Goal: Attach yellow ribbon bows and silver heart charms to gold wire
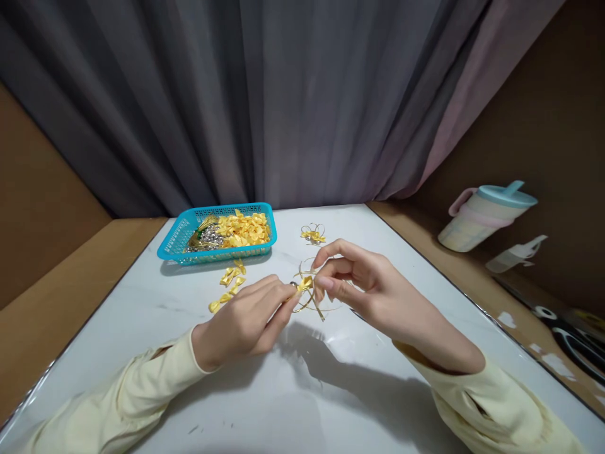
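Note:
Between the thumb and fingers of my left hand (250,315) is a small yellow ribbon bow (305,284), held just above the white table. A small silvery round piece (293,285), perhaps a bell, shows at my left fingertips. Thin gold cord (309,305) loops out around the bow. My right hand (366,277) is closed at the bow's right side, its fingertips pinching among the cord; the exact grip is partly hidden. Left of the bow lie several loose yellow bows (227,295). Farther back sits another yellow bow with gold cord loops (313,237).
A blue plastic basket (217,255) at the back left holds yellow bows, silvery pieces and gold cord. Right of the white table (227,403) are a lidded tumbler (477,217), a squeeze bottle (513,256) and black-handled scissors (574,350). A grey curtain (302,101) hangs behind.

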`<state>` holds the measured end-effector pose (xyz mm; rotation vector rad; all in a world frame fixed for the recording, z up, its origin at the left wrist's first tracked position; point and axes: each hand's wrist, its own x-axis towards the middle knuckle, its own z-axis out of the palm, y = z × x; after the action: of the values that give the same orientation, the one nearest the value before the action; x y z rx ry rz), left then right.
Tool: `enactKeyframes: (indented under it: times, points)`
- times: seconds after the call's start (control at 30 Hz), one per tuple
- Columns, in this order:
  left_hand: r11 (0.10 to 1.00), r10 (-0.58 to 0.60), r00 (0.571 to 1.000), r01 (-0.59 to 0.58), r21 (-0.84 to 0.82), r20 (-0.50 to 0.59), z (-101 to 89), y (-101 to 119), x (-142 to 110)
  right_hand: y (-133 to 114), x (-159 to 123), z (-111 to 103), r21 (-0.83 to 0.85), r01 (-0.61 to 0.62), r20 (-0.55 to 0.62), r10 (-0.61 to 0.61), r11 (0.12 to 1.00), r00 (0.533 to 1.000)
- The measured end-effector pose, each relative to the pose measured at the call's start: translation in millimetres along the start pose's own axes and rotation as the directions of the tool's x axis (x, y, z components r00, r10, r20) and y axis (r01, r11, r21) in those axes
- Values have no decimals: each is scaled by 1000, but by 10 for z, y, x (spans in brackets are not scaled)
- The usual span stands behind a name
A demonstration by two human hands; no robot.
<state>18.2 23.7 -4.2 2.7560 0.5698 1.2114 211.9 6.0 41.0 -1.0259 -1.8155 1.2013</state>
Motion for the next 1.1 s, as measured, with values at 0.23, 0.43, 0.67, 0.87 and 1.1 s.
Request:
enactKeyframes:
  times: [0.23, 0.43, 0.67, 0.87, 1.1]
  points:
    - [998, 56, 993, -58, 16, 101, 2, 15, 16, -59, -21, 41, -200, 120, 120, -97, 972, 988]
    - [989, 82, 987, -98, 112, 138, 24, 4, -17, 16, -70, 155, -621, 253, 118, -231, 742, 966]
    - [993, 68, 998, -67, 97, -2, 50, -14, -48, -36, -155, 154, -829, 396, 164, -504, 396, 848]
    - [999, -32, 994, 27, -47, -104, 61, -20, -61, -86, -112, 48, -698, 432, 102, -519, 570, 849]
    - [989, -129, 977, 115, -88, -172, 39, 34, -24, -145, -103, -17, -519, 398, -74, -503, 757, 861]
